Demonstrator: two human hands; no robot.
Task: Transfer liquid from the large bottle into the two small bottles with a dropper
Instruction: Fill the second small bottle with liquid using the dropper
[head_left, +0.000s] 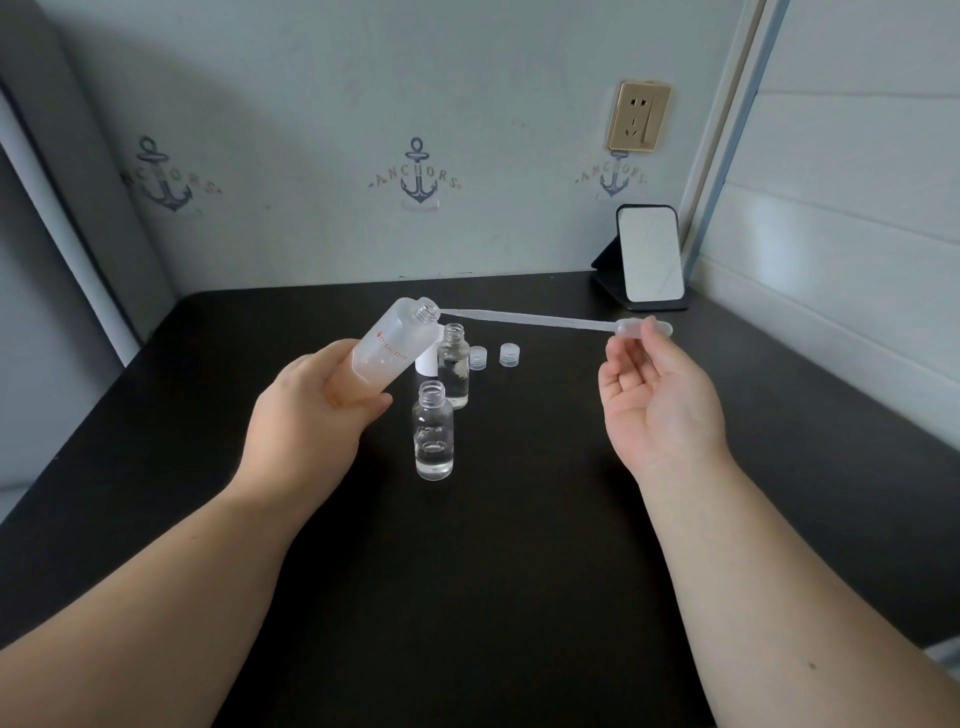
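The left hand (306, 410) grips the large bottle (392, 349), tilted with its open mouth toward the right, above the black table (519, 571). The right hand (657, 395) pinches the dropper (545, 318) by its bulb, tip just at that mouth. Two small bottles (434, 430) stand open between the hands, two caps (493, 356) just beyond.

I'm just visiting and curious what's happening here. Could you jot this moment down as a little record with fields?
Left hand: grips the big bottle, tilted, uncapped
Right hand: pinches the dropper by its bulb
Dropper tip: at the big bottle's mouth
Small bottles: near one and far one, upright, open, some clear liquid in each
Caps: two, on the table
Mirror: back right
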